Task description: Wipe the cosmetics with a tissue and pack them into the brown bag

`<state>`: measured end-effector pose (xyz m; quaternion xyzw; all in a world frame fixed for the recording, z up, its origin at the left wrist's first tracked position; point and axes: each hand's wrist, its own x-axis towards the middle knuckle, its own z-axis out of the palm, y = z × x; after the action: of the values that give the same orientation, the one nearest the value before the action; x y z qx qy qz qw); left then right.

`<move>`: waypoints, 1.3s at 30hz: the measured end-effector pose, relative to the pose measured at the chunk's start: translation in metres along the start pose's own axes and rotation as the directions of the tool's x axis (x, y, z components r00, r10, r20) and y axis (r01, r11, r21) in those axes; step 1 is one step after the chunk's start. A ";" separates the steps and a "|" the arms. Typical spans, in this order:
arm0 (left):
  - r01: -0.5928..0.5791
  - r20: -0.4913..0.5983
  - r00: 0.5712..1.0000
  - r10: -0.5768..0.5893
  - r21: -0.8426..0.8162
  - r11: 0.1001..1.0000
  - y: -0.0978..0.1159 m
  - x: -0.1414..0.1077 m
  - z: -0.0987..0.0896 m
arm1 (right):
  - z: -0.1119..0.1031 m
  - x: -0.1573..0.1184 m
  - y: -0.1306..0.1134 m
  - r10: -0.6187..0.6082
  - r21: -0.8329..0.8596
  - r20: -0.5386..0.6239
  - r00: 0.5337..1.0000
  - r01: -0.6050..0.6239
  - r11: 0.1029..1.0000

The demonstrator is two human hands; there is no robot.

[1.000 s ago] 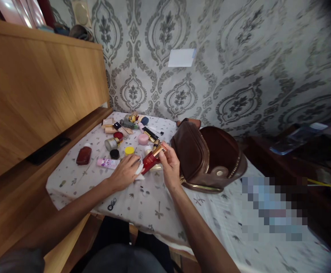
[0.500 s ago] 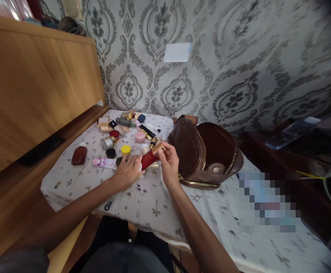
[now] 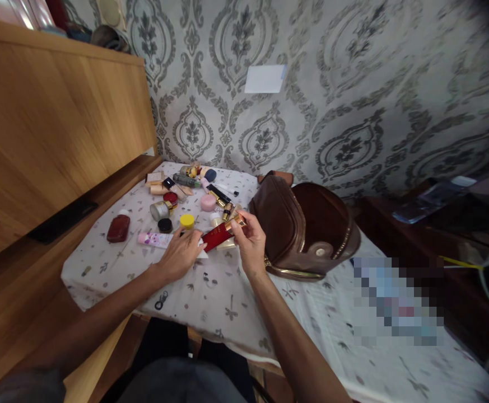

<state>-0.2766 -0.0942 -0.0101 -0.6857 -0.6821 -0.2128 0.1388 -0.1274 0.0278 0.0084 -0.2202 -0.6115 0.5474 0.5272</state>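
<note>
In the head view my right hand (image 3: 250, 242) is closed on a red tube (image 3: 215, 238), gripping it by its shiny gold cap. The tube slants down to the left, toward the fingers of my left hand (image 3: 180, 254). That hand lies palm down, fingers extended and a little bent, over a white and pink tube (image 3: 154, 239) with a purple pattern. Whatever is beneath its fingers is largely covered. Just beyond them are a yellow-lidded jar (image 3: 187, 221) and a black lid (image 3: 165, 225). A pink round jar (image 3: 208, 202) sits farther back.
An open brown leather bag (image 3: 280, 224) stands right of my right hand. Several cosmetics crowd the back left, with a silver-grey jar (image 3: 159, 211) among them. A dark red bottle (image 3: 119, 228) lies at the left. A wooden cabinet (image 3: 68, 106) borders the patterned tablecloth (image 3: 210, 313).
My left hand has shifted slightly left, away from the red tube, and covers the dark green round item that showed before. The right hand keeps the red tube, exposing more of its lower end.
</note>
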 end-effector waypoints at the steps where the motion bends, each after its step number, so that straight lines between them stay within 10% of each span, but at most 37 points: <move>1: 0.022 -0.009 1.000 -0.022 -0.039 0.999 0.002 0.004 -0.001 | 0.001 -0.001 -0.001 0.012 0.017 0.004 1.000 -0.012 1.000; 9: 0.054 0.033 0.998 -0.047 -0.242 0.969 0.025 0.024 0.001 | 0.001 -0.002 -0.003 0.045 0.030 -0.004 0.999 -0.045 0.999; 26: 0.136 0.239 0.968 -0.081 -0.220 0.966 0.004 0.009 -0.004 | -0.004 -0.001 -0.010 0.061 0.121 -0.218 0.974 -0.035 0.992; 39: 0.333 0.124 0.924 -0.361 -0.726 0.602 0.003 0.010 -0.022 | -0.002 0.001 -0.015 0.214 0.281 -0.083 0.973 -0.183 0.942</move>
<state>-0.2762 -0.0964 0.0145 -0.5335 -0.6553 -0.5034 -0.1805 -0.1216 0.0249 0.0215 -0.2368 -0.4745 0.6631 0.5282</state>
